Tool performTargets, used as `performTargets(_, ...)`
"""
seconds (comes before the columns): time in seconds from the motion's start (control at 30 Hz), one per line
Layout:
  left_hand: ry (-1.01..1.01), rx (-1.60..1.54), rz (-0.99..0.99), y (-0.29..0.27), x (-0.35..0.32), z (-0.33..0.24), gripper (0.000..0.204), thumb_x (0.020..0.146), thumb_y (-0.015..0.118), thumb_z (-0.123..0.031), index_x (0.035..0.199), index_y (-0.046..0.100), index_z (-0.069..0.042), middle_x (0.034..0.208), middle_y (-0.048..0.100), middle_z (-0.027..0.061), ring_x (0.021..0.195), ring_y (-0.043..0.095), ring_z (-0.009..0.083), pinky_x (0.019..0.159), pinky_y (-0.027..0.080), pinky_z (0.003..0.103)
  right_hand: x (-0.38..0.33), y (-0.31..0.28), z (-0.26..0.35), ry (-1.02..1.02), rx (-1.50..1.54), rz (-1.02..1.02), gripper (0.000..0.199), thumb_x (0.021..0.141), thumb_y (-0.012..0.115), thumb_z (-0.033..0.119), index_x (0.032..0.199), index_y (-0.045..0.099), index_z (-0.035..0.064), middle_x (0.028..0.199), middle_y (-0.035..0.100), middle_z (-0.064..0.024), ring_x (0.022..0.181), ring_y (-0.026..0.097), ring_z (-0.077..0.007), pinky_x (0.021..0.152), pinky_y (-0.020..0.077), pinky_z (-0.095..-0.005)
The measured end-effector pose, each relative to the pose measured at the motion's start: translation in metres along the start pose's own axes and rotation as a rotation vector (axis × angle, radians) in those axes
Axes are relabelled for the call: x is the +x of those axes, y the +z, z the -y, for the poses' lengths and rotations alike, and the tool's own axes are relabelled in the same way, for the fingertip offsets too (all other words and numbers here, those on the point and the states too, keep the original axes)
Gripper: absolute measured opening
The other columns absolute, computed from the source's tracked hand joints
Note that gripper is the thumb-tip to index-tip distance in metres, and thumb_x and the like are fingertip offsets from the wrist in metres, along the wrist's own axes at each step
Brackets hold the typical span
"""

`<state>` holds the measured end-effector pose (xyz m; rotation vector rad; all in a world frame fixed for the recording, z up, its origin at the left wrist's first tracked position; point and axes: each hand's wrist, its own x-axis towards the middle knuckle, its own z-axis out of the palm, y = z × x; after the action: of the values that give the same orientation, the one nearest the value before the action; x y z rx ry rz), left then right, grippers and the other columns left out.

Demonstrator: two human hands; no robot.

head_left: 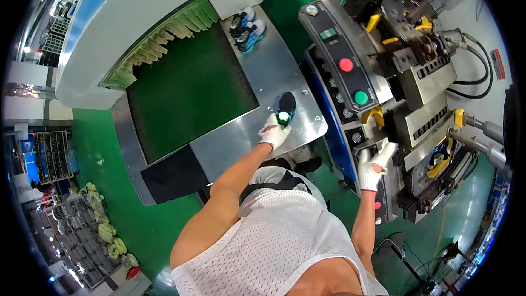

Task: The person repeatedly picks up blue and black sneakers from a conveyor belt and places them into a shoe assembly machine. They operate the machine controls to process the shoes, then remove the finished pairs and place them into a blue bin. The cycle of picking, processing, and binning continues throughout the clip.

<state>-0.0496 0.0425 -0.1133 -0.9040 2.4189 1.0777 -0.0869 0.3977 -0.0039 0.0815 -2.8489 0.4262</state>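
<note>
My left hand (274,132), in a white glove with bare fingertips, is closed on the heel end of a dark shoe (285,105). The shoe is over the steel conveyor side plate (235,137); whether it rests on it I cannot tell. A bright green-white patch shows inside its opening. My right hand (376,165), gloved the same way, is at the lower control panel of the pressing machine (422,126), thumb and fingers apart, holding nothing. Another shoe, dark with yellow straps about it (440,156), sits in the machine's lower station, to the right of that hand.
A pair of blue and black shoes (249,30) stands on the far plate. The green conveyor belt (192,87) runs under a fringed curtain (164,38) into a white housing. Black cloth (175,175) lies on the near plate. An upper control panel (345,55) juts out at the right.
</note>
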Motion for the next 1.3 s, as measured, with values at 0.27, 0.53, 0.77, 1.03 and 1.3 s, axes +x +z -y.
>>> performTargets(0.27,0.363,-0.242,0.352,-0.118,0.100,0.087,0.066,0.094,0.066,-0.042,0.144,0.050,-0.002,0.142,0.058,0.0240,0.133,0.056,0.0356,0.112,0.042,0.042,-0.003,0.049,0.034,-0.172,-0.321,0.287,0.101,0.084,0.076,0.037,0.157,0.024,-0.0091,0.162,0.025,-0.0296,0.151,0.023,-0.0455,0.124,0.0199,-0.0515)
performTargets(0.53,0.361,0.039,-0.653,-0.297,0.317,0.225,0.044,0.095,0.061,-0.020,0.136,0.056,-0.006,0.139,0.056,0.0221,0.130,0.052,0.0399,0.109,0.043,0.050,-0.045,0.178,0.248,0.195,0.186,0.608,0.089,0.081,0.082,0.037,0.150,0.041,-0.0010,0.139,0.058,-0.0254,0.127,0.058,-0.0368,0.108,0.0443,-0.0419)
performTargets(0.77,-0.083,0.675,-0.610,-0.474,0.486,0.286,0.039,0.093,0.057,-0.027,0.117,0.072,-0.001,0.112,0.072,0.0248,0.107,0.069,0.0402,0.090,0.054,0.054,-0.038,0.217,0.286,0.338,0.323,0.312,0.071,0.082,0.083,0.013,0.143,0.049,0.0027,0.119,0.069,-0.0173,0.104,0.067,-0.0254,0.094,0.0531,-0.0373)
performTargets(1.03,-0.181,0.762,-0.443,-0.522,0.601,0.324,0.046,0.093,0.057,-0.037,0.126,0.067,-0.006,0.124,0.067,0.0203,0.115,0.064,0.0389,0.098,0.048,0.053,-0.039,0.221,0.288,0.445,0.264,0.344,0.075,0.079,0.082,0.013,0.145,0.047,-0.0001,0.133,0.061,-0.0186,0.118,0.063,-0.0280,0.103,0.0494,-0.0390)
performTargets(1.3,-0.141,0.860,-0.439,-0.518,0.592,0.339,0.055,0.093,0.057,-0.046,0.135,0.062,-0.011,0.135,0.063,0.0158,0.123,0.060,0.0375,0.107,0.042,0.053,-0.034,0.223,0.288,0.425,0.295,0.342,0.075,0.080,0.082,0.011,0.144,0.047,0.0007,0.134,0.060,-0.0178,0.120,0.062,-0.0266,0.105,0.0483,-0.0388)
